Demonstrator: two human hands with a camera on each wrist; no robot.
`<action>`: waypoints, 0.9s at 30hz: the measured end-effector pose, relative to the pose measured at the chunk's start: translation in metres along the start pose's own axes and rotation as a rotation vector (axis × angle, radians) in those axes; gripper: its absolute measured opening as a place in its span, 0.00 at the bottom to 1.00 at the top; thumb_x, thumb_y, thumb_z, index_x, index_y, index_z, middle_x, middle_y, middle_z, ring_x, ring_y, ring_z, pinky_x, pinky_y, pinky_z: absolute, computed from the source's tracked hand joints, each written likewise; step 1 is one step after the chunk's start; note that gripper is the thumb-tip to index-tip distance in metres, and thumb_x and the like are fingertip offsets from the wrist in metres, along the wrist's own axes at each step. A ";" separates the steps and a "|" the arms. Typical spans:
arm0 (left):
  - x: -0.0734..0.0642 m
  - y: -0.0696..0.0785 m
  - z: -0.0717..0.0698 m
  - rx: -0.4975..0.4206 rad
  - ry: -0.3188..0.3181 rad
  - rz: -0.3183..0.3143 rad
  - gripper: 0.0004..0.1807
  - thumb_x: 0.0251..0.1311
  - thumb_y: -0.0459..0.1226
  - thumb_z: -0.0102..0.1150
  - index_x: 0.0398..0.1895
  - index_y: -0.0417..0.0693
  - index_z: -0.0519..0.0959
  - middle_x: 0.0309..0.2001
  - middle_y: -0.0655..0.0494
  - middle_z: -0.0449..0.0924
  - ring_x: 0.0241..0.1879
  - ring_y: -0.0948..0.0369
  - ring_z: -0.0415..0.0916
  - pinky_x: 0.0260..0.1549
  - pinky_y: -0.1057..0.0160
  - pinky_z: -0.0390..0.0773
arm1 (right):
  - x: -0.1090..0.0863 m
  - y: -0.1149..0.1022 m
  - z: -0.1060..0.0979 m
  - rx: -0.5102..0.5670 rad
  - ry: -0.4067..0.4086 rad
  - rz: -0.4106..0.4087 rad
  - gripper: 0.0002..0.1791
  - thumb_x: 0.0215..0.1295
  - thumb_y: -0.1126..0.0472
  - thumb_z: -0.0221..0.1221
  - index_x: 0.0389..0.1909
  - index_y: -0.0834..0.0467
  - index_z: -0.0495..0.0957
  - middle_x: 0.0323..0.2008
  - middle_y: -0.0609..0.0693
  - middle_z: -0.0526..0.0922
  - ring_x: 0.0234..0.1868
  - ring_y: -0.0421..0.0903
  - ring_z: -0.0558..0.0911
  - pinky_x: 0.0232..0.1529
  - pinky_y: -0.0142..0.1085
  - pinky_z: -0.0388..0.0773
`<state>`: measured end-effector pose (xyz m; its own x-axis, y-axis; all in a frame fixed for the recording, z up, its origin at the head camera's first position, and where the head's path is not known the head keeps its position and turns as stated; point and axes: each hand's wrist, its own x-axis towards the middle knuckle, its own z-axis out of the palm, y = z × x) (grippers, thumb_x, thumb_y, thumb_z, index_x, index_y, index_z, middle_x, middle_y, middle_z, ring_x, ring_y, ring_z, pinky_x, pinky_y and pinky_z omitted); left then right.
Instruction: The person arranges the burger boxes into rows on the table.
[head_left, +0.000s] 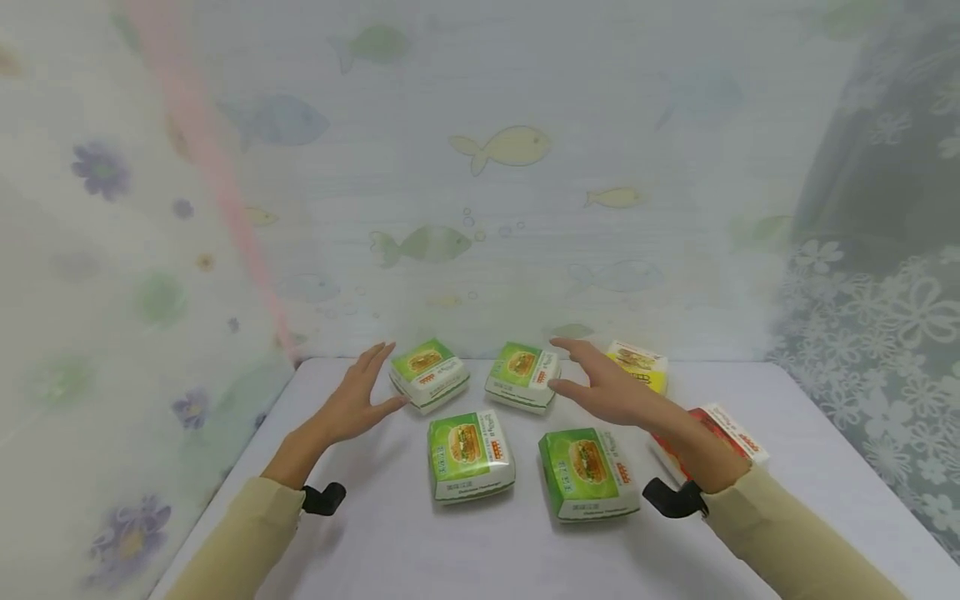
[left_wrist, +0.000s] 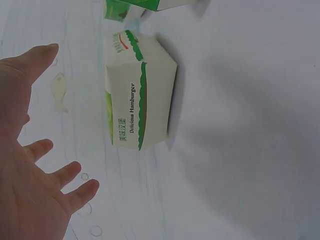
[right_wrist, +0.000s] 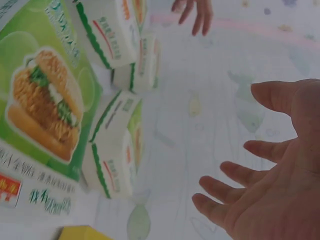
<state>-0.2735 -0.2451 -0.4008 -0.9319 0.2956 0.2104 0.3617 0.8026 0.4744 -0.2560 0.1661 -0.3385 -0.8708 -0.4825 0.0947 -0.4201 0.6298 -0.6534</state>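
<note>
My left hand (head_left: 351,407) hovers with spread fingers just left of the back-left green hamburger box (head_left: 429,375). In the left wrist view a white-sided box (left_wrist: 140,95) marked "Delicious Hamburger" stands apart from the fingers. My right hand (head_left: 603,387) is held out, fingers extended, between the back-middle green box (head_left: 521,377) and a yellow box (head_left: 642,367), which the hand and wrist partly cover. Neither hand holds anything. Two more green hamburger boxes sit nearer, one at centre (head_left: 470,457) and one to its right (head_left: 587,475).
A red and white box (head_left: 720,437) lies under the right forearm, partly hidden by it. All boxes stand on a white table (head_left: 390,550). Fish-patterned cloth (head_left: 510,208) hangs behind, flower-patterned cloth (head_left: 112,333) at left, and a lace-flowered sheer curtain (head_left: 900,333) at right.
</note>
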 end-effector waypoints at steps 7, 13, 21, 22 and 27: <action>0.011 -0.007 0.003 -0.066 -0.012 -0.027 0.49 0.70 0.49 0.62 0.83 0.45 0.45 0.81 0.39 0.43 0.79 0.39 0.44 0.71 0.32 0.53 | 0.021 -0.010 0.008 0.020 -0.010 0.038 0.37 0.77 0.49 0.56 0.80 0.55 0.55 0.79 0.60 0.56 0.76 0.64 0.60 0.69 0.63 0.65; 0.015 -0.013 0.005 -0.074 -0.031 -0.053 0.47 0.72 0.50 0.59 0.82 0.42 0.45 0.81 0.38 0.42 0.79 0.39 0.44 0.72 0.33 0.53 | 0.041 -0.013 0.017 0.039 -0.027 0.066 0.38 0.76 0.50 0.57 0.80 0.56 0.54 0.79 0.60 0.56 0.76 0.64 0.60 0.71 0.62 0.63; 0.019 -0.022 0.010 -0.092 -0.039 -0.087 0.46 0.75 0.50 0.55 0.82 0.38 0.44 0.80 0.34 0.43 0.78 0.36 0.44 0.72 0.32 0.51 | 0.062 -0.010 0.027 0.064 -0.060 0.081 0.38 0.77 0.50 0.55 0.80 0.59 0.53 0.79 0.61 0.54 0.77 0.64 0.58 0.73 0.61 0.59; 0.020 -0.023 0.010 -0.094 -0.040 -0.088 0.46 0.75 0.50 0.55 0.82 0.37 0.44 0.80 0.34 0.43 0.78 0.36 0.43 0.72 0.33 0.51 | 0.064 -0.010 0.028 0.071 -0.066 0.086 0.38 0.77 0.50 0.55 0.80 0.59 0.53 0.79 0.61 0.54 0.77 0.64 0.58 0.73 0.61 0.59; 0.024 -0.029 0.011 -0.096 -0.054 -0.107 0.45 0.76 0.50 0.53 0.82 0.38 0.43 0.80 0.34 0.42 0.78 0.36 0.42 0.73 0.34 0.50 | 0.078 -0.012 0.036 0.118 -0.088 0.103 0.40 0.76 0.49 0.56 0.81 0.59 0.53 0.79 0.61 0.54 0.76 0.64 0.60 0.73 0.60 0.60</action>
<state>-0.3069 -0.2555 -0.4188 -0.9643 0.2412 0.1090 0.2593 0.7783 0.5719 -0.3093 0.0990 -0.3500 -0.8799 -0.4735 -0.0400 -0.2923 0.6057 -0.7401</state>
